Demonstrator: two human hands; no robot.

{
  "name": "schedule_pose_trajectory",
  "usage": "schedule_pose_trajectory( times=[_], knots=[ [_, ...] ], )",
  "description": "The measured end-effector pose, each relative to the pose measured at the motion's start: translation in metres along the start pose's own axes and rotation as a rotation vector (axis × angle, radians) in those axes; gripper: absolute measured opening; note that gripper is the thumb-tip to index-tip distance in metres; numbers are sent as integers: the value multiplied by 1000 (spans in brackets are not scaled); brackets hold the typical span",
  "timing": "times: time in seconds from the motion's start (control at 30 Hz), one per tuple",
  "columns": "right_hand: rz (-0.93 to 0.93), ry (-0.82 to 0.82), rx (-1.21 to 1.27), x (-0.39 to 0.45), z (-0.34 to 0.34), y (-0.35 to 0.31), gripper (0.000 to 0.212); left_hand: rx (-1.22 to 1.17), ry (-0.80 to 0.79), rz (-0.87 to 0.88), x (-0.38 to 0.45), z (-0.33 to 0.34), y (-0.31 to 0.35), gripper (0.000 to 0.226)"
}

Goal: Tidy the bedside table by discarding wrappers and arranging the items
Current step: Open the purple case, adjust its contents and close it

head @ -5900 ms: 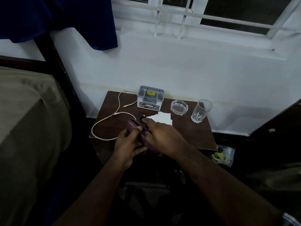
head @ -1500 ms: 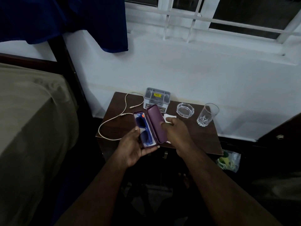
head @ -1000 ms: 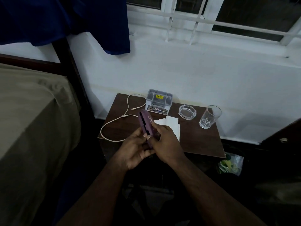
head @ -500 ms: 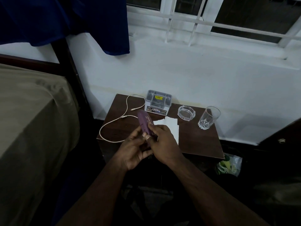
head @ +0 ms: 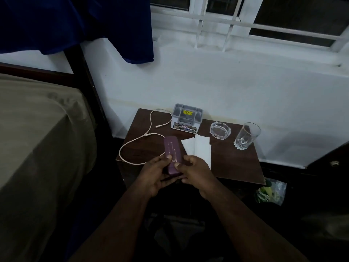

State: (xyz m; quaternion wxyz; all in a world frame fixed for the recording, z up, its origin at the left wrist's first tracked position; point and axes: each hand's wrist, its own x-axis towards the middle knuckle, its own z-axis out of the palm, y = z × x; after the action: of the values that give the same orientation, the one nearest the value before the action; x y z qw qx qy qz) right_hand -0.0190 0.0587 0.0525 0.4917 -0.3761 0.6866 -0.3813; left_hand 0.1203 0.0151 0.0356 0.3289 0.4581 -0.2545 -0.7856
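A purple glasses case (head: 172,151), closed, lies lengthwise over the near part of the dark wooden bedside table (head: 234,165). My left hand (head: 154,174) grips its near end from the left with the thumb on the lid. My right hand (head: 195,172) holds the same end from the right. White folded tissue (head: 200,149) lies on the table just right of the case, partly under my right hand. A white cable (head: 143,137) loops across the table's left side.
A grey organiser box (head: 187,118) stands at the table's back edge, with a glass ashtray (head: 220,130) and a drinking glass (head: 246,136) to its right. The bed (head: 37,140) fills the left. A clear bag with wrappers (head: 271,190) lies on the floor at the right.
The case, open with blue glasses inside 1.5 s ago, has been closed by my right hand. Both hands have since laid it flatter, lid facing up.
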Motion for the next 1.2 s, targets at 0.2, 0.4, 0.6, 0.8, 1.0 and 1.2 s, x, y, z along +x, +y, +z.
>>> schedule_pose_trajectory(
  times=[0.2, 0.4, 0.6, 0.8, 1.0, 1.2],
  knots=[
    [177, 123, 297, 21, 0, 12, 21, 76, 247, 43, 11, -1, -2, 13],
    [201, 180, 223, 63, 10, 8, 35, 49, 297, 82, 29, -7, 5, 28],
    [167, 264, -41, 98, 11, 19, 39, 430, 276, 158, 56, -2, 0, 31],
    [51, 201, -295, 113, 23, 20, 33, 448, 268, 158, 71, -1, 8, 31],
    [23, 175, -406, 122, 23, 13, 41, 489, 363, 214, 79, -10, 7, 30],
    [-47, 196, -475, 116, 19, 12, 41, 622, 455, 301, 79, -20, 6, 43]
  ],
)
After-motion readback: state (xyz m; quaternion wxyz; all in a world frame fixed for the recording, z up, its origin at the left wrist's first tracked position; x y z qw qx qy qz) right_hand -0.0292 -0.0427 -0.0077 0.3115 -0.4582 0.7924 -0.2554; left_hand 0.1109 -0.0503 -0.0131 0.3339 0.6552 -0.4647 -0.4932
